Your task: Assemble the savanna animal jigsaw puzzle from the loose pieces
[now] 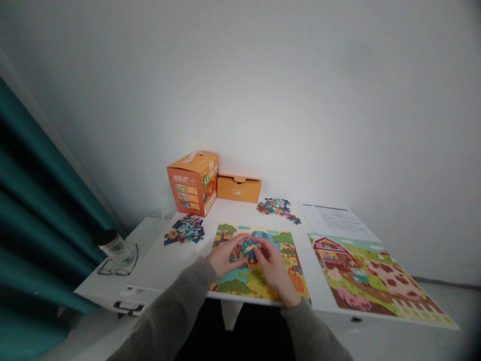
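Observation:
Over a safari picture sheet (233, 287) at the front of the white table, both hands come together. My left hand (226, 256) and my right hand (273, 264) curl around a small stack of blue puzzle pieces (248, 249), gripping it from either side. The fingers partly hide the pieces, so their number cannot be made out. A pile of dark blue puzzle pieces (186, 229) lies to the left of the sheet. Farther back on the right rests another pile of puzzle pieces (276, 206), teal and red.
An orange puzzle box (188, 188) and an orange tray box (239, 189) stand by the wall. To the right lie a farm picture sheet (370, 276) and a printed paper (336, 220). Glasses (122, 272) and a dark-lidded jar (116, 247) sit left. Teal curtains (33, 210) hang nearby.

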Action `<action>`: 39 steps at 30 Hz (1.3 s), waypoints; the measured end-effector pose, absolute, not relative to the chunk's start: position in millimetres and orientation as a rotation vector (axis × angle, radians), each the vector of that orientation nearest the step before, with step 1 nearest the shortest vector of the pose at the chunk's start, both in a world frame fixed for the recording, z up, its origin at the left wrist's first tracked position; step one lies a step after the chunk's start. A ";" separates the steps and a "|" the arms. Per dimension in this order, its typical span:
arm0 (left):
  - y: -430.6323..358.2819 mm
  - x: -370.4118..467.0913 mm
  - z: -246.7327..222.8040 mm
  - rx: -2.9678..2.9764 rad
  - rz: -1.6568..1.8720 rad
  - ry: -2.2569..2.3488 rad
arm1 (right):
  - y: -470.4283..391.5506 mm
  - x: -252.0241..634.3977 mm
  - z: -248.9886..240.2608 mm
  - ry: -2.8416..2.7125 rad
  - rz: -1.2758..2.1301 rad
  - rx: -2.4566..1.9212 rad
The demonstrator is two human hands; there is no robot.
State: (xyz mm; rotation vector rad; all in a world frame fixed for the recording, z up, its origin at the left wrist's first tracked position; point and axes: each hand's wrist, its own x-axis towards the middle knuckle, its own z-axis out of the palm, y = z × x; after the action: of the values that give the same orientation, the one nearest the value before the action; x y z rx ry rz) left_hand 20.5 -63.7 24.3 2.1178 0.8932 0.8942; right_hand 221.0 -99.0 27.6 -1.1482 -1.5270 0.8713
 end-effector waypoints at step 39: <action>-62.5 19.3 -1.5 1.953 0.974 0.948 | -114.4 213.8 9.8 -1.602 0.952 -1.061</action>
State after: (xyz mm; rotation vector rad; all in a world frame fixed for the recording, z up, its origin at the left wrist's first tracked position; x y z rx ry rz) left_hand 19.3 -62.5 -1.5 1.9530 0.9477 0.9743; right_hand 213.8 -114.4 9.8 -1.0607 -1.6016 0.9519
